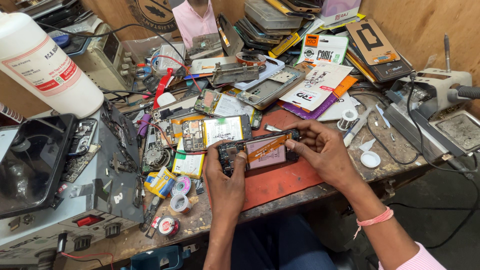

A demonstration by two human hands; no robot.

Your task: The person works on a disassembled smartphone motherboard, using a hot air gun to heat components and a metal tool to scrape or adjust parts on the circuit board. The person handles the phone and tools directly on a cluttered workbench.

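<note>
An opened phone [260, 152] with its back cover off lies over a red mat [280, 180] on the workbench; a pink battery and an orange flex cable show inside. My left hand [226, 177] holds its left end, thumb resting on the circuit board. My right hand [320, 147] grips the right end, fingertips at the top edge near the flex cable. Just behind it lies a second opened phone [216, 131] with a white battery.
A grey power supply [65, 200] with a dark phone on top stands at left, a large white bottle [45, 65] behind it. Tape rolls [180, 195] sit near the front edge. Phone parts and packages pile up at the back; a soldering station [440, 115] is at right.
</note>
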